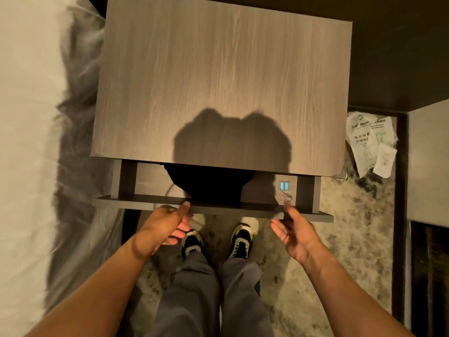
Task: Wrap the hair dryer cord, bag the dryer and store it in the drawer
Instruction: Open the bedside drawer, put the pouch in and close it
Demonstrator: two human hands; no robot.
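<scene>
A black bag (pixel 209 183) lies inside the pulled-out drawer (pixel 145 204) of a wood-grain nightstand (pixel 218 81); half of it is hidden under the top. The dryer itself is not visible. A thin light cord (pixel 170 189) curves out from the bag's left side. My left hand (pixel 167 223) is at the drawer's front edge, left of centre, fingers apart and empty. My right hand (pixel 291 229) hovers at the front edge on the right, open, its forefinger pointing up toward a small card with two blue tabs (pixel 283 185) in the drawer.
A bed with white bedding (pixel 29 117) runs along the left. Crumpled white plastic packets (pixel 371 142) lie on the patterned carpet (pixel 340 239) to the right of the nightstand. A pale piece of furniture (pixel 430 166) stands at far right. My feet stand below the drawer.
</scene>
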